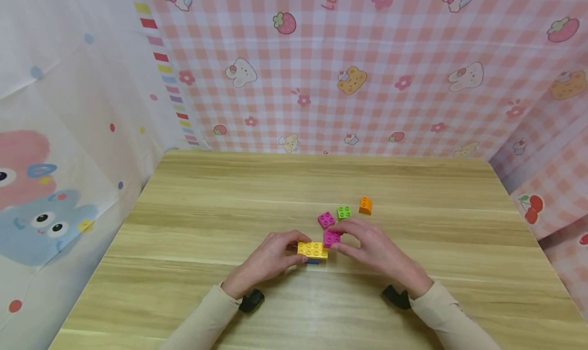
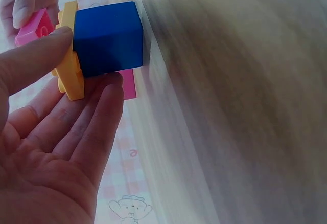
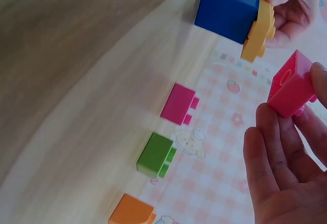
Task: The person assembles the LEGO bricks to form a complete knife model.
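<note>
My left hand point(image 1: 275, 253) grips a yellow building brick point(image 1: 312, 249) between thumb and fingers. Beneath that yellow brick is a taller blue block point(image 2: 110, 39), which stands on the table. Pinched in my right hand point(image 1: 369, 240) is a pink brick point(image 3: 295, 85), its hollow underside showing in the right wrist view. In the head view it is close by the right end of the yellow brick's studded top; the right wrist view shows a gap between the two.
Behind the hands, a second pink brick point(image 1: 326, 219), a green brick point(image 1: 344, 213) and an orange brick with a curved side point(image 1: 365, 205) rest on the wooden table point(image 1: 220, 197). A checked cloth point(image 1: 303, 74) hangs along the table's far edge.
</note>
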The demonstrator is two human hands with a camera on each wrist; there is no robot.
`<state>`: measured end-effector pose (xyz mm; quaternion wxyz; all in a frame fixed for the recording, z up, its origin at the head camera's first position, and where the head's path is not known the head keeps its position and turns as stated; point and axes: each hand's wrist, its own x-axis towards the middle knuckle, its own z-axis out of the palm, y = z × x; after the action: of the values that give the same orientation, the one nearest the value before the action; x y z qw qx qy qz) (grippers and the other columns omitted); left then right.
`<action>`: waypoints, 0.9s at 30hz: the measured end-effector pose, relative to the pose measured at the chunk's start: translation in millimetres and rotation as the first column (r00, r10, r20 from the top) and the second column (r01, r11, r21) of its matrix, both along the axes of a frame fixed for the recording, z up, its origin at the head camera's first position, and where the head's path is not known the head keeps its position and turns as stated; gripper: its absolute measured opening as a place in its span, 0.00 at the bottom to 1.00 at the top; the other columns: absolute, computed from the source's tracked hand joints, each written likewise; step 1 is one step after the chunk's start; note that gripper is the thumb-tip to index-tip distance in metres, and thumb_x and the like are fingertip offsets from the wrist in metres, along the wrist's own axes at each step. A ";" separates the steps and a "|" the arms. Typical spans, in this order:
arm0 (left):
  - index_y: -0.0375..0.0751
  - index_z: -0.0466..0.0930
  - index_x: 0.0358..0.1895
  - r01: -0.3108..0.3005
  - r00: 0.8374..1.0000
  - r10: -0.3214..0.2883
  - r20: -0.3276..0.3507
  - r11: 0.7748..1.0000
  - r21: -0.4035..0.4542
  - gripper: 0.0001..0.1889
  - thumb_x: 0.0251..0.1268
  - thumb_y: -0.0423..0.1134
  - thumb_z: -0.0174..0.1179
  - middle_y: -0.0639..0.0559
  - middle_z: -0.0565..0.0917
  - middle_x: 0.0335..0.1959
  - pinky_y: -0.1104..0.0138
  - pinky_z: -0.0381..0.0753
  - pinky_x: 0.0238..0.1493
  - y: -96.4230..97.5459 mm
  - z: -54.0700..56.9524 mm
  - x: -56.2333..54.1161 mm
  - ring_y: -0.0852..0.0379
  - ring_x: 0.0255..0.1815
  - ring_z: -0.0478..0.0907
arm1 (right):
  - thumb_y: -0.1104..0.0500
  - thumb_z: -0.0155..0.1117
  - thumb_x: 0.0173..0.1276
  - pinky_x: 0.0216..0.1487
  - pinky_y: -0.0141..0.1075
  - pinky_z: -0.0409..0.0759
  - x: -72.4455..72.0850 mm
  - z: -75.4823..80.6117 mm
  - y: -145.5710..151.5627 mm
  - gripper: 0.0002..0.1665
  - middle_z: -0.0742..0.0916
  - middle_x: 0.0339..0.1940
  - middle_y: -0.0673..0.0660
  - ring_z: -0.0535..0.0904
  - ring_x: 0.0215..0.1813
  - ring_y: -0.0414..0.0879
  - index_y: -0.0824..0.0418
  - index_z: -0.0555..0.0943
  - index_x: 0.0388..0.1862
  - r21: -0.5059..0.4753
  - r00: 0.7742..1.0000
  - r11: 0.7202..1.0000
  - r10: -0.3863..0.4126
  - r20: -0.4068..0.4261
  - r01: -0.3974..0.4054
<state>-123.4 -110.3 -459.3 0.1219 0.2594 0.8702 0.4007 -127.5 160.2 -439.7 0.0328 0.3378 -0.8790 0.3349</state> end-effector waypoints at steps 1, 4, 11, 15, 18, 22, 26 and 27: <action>0.40 0.83 0.57 0.003 1.000 -0.003 -0.001 1.000 0.001 0.16 0.68 0.34 0.70 0.49 0.88 0.53 0.60 0.84 0.58 0.0 -0.2 -0.2 0.55 0.52 0.85 | 0.53 0.74 0.69 0.58 0.46 0.84 0.4 0.1 -1.5 0.20 0.88 0.54 0.50 0.84 0.56 0.46 0.56 0.85 0.58 0.004 1.000 1.000 0.001 0.003 -0.001; 0.40 0.83 0.57 0.007 1.000 -0.007 -0.005 1.000 0.005 0.16 0.68 0.35 0.70 0.48 0.88 0.53 0.60 0.84 0.58 0.1 -0.2 -0.5 0.54 0.52 0.86 | 0.51 0.73 0.71 0.60 0.46 0.84 1.4 0.0 -6.0 0.21 0.88 0.56 0.50 0.84 0.57 0.46 0.56 0.85 0.60 0.013 1.000 1.000 0.011 0.014 -0.012; 0.40 0.83 0.56 -0.001 1.000 0.001 -0.008 1.000 0.010 0.16 0.67 0.36 0.71 0.47 0.88 0.53 0.60 0.84 0.57 0.8 -0.6 -0.1 0.54 0.52 0.86 | 0.52 0.72 0.71 0.60 0.45 0.84 1.7 -1.6 -13.3 0.21 0.88 0.56 0.51 0.84 0.58 0.46 0.58 0.84 0.60 0.007 0.999 0.999 0.048 0.024 -0.048; 0.40 0.83 0.56 -0.013 1.000 0.013 -0.013 1.000 0.006 0.17 0.66 0.36 0.72 0.48 0.88 0.52 0.60 0.84 0.57 1.3 -0.7 -0.1 0.53 0.52 0.86 | 0.52 0.72 0.72 0.59 0.45 0.84 1.6 -3.8 -17.1 0.20 0.88 0.56 0.51 0.84 0.58 0.47 0.58 0.84 0.59 0.003 0.998 0.998 0.067 0.016 -0.067; 0.40 0.84 0.55 -0.022 1.000 0.022 -0.021 1.000 -0.002 0.17 0.64 0.36 0.73 0.48 0.88 0.51 0.59 0.84 0.56 1.6 -1.0 -0.1 0.53 0.51 0.86 | 0.52 0.72 0.72 0.59 0.44 0.84 1.2 -5.8 -19.9 0.19 0.88 0.55 0.51 0.84 0.57 0.45 0.58 0.85 0.58 0.000 0.997 0.997 0.077 0.013 -0.077; 0.39 0.84 0.55 -0.030 0.999 0.030 -0.029 0.999 -0.019 0.18 0.63 0.37 0.74 0.48 0.89 0.50 0.60 0.84 0.56 1.3 -0.6 -0.2 0.54 0.51 0.86 | 0.52 0.72 0.72 0.60 0.44 0.84 1.0 -7.5 -23.2 0.19 0.88 0.55 0.50 0.84 0.57 0.44 0.57 0.85 0.58 0.002 0.997 0.997 0.075 0.013 -0.075; 0.39 0.85 0.54 -0.029 0.999 0.028 -0.043 0.999 -0.029 0.18 0.63 0.38 0.75 0.48 0.89 0.50 0.60 0.84 0.55 1.0 -0.6 -1.0 0.54 0.50 0.86 | 0.52 0.73 0.71 0.59 0.45 0.84 0.9 -8.6 -25.6 0.19 0.88 0.55 0.50 0.83 0.57 0.45 0.56 0.85 0.58 0.017 0.998 0.998 0.065 0.019 -0.065; 0.39 0.85 0.54 -0.029 0.998 0.027 -0.048 0.999 -0.028 0.18 0.62 0.38 0.75 0.48 0.89 0.50 0.60 0.84 0.55 1.0 -0.7 -1.2 0.54 0.50 0.86 | 0.52 0.73 0.71 0.59 0.45 0.84 1.0 -8.7 -26.1 0.20 0.87 0.55 0.50 0.83 0.57 0.45 0.56 0.85 0.58 0.021 0.998 0.998 0.063 0.024 -0.064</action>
<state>-124.6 -109.3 -460.0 0.0993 0.2549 0.8821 0.3835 -126.6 134.1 -448.4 0.0083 0.3620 -0.8717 0.3300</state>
